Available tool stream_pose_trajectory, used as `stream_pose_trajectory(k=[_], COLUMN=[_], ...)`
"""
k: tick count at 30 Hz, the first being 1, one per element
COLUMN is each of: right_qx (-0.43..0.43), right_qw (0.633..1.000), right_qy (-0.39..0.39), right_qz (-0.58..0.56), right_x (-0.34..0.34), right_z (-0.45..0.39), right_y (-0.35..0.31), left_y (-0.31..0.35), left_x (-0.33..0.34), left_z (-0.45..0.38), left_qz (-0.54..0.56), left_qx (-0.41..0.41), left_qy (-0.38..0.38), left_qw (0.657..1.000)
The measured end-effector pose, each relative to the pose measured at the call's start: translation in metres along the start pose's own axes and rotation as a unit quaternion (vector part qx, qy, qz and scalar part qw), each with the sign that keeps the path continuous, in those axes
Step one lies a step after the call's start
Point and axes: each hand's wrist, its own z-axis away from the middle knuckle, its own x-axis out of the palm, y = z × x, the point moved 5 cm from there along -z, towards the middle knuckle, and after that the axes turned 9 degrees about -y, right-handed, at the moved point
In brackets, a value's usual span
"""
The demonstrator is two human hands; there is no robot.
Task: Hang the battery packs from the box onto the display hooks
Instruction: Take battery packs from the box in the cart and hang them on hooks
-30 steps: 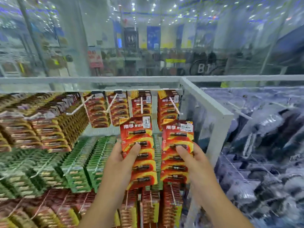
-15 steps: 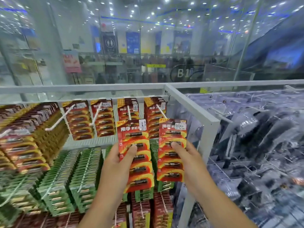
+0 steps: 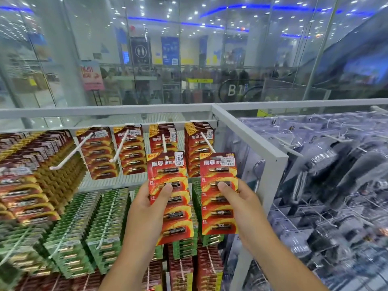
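Observation:
My left hand [image 3: 147, 206] grips a red battery pack [image 3: 168, 171] by its left edge, thumb on the front. Its top hole sits at the tip of a white display hook [image 3: 164, 143] in the top row. My right hand [image 3: 241, 204] grips a second red battery pack [image 3: 218, 171], held upright just below and in front of the far-right white hook [image 3: 206, 141]. Both top-row hooks carry several matching red packs behind. The box is not in view.
Two more white hooks [image 3: 71, 152] with red packs hang to the left. Green packs [image 3: 94, 227] fill the row below, red ones lower still. A white metal frame post [image 3: 262, 156] borders the display on the right, with clear-packaged goods [image 3: 336, 185] beyond. Glass wall behind.
Both hands have lifted the packs toward the top-row hooks; the left pack's hole has reached a hook tip. The view has tilted upward.

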Motion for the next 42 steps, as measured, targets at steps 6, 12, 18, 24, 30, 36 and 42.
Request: stream_pose_trajectory(k=[6,12,18,24,30,36,42], right_qx=[0.004,-0.030,-0.039,-0.050,-0.068,-0.040,0.028], right_qw=[1.000,0.997,0.995,0.989,0.986,0.979,0.977], right_qy=[0.024,0.052,0.074,0.115,0.134,0.130,0.117], right_qz=[0.009,0.048,0.047,0.084,0.065,0.149,0.177], right_x=[0.002,0.006,0.013,0.008,0.005,0.004,0.003], right_z=[-0.024,-0.067,-0.121,-0.153,-0.159,-0.136,-0.075], right_y=[0.006,0.010,0.011,0.019,0.024,0.033,0.074], left_y=[-0.004,-0.012,-0.019,-0.016,-0.023,-0.035,-0.060], left_x=[-0.001,-0.010,-0.029,-0.037,-0.045,-0.053,-0.053], left_z=[-0.015,-0.055,-0.114,-0.146,-0.155,-0.132,-0.062], left_qz=[-0.011,-0.028,-0.089,-0.145,-0.250,-0.244,-0.201], left_qx=[-0.003,-0.006,-0.005,0.015,0.030,0.003,-0.043], left_qy=[0.005,0.034,0.067,0.090,0.123,0.106,0.017], left_qw=[1.000,0.999,0.994,0.985,0.960,0.964,0.978])
